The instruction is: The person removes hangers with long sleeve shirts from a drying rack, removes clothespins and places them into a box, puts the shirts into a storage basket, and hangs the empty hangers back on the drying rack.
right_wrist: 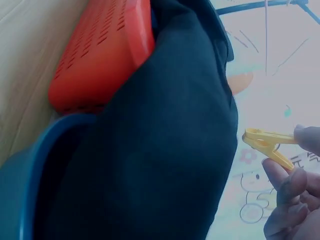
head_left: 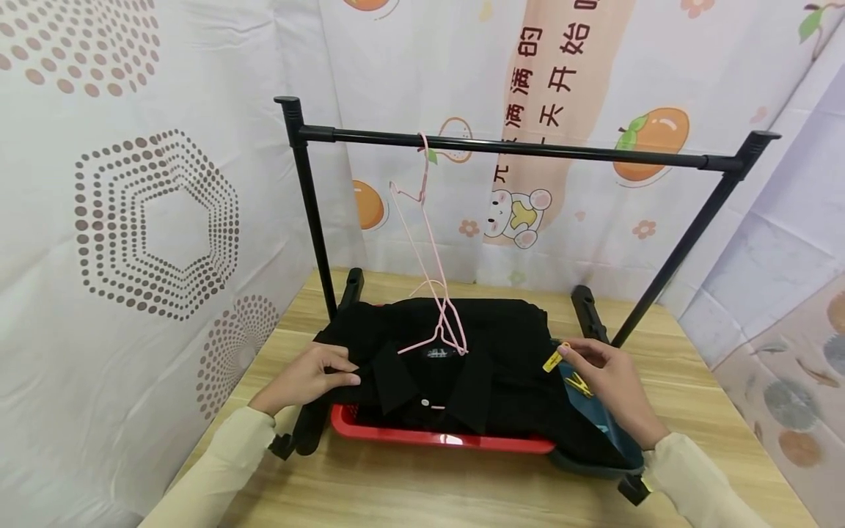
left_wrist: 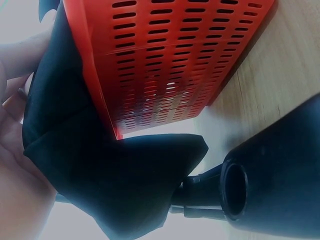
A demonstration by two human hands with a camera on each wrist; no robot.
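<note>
- Head view: worktop (head_left: pixel 422 495) nearest; on it red basket (head_left: pixel 449 440), blue bin (head_left: pixel 630 462) beside.
- Black shirt (head_left: pixel 521 374) spread over basket, partly over bin.
- Left hand (head_left: pixel 310 378) pinches shirt's left side.
- Right hand (head_left: pixel 607 378), well apart from left, pinches yellow peg (head_left: pixel 554 358).
- Pink hanger (head_left: pixel 432 242) hooked on black rack (head_left: pixel 594 154).
- Printed curtain (head_left: pixel 409 51) behind.

Bright light, wrist views seemingly hazy
</note>
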